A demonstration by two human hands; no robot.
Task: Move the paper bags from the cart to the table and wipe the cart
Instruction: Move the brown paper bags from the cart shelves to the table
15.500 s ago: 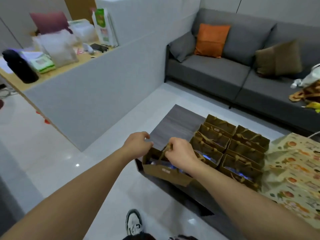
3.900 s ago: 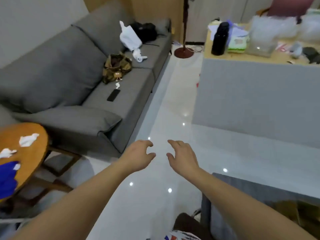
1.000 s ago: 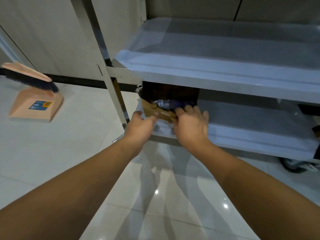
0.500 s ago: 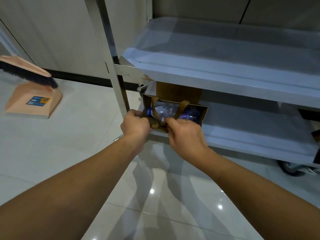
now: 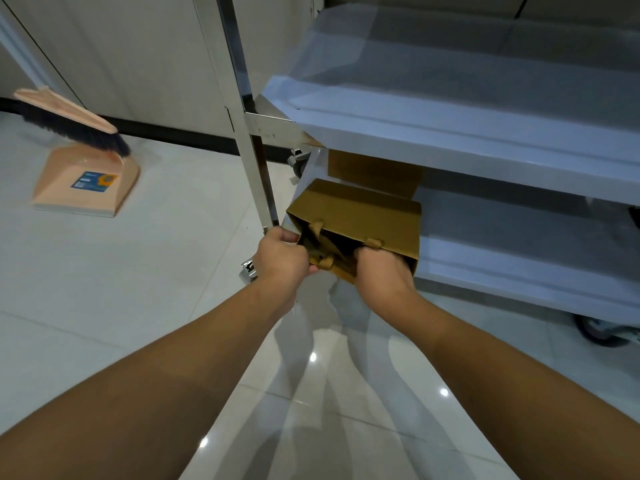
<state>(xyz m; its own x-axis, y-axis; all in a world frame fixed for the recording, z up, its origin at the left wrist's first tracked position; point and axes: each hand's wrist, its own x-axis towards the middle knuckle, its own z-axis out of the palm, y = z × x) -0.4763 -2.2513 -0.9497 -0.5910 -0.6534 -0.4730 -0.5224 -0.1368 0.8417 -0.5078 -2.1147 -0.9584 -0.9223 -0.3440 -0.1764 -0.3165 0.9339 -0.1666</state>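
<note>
Both hands hold one brown paper bag at the front left corner of the cart's lower shelf. The left hand is curled round the bag's open rim at its 9 o'clock edge, just beside the cart's steel upright. The right hand grips the rim at about 5 o'clock, fingers tucked inside the opening. The bag is tipped, its mouth turned toward the person, its flat handles hanging into the dark interior; whether its base touches the shelf cannot be told. Behind it, toward 12 o'clock, a second paper bag stands under the upper shelf. At 10 o'clock on the tiled floor, well apart from the cart, a pink dustpan sits with a brush on it. A caster shows at 3 o'clock.
</note>
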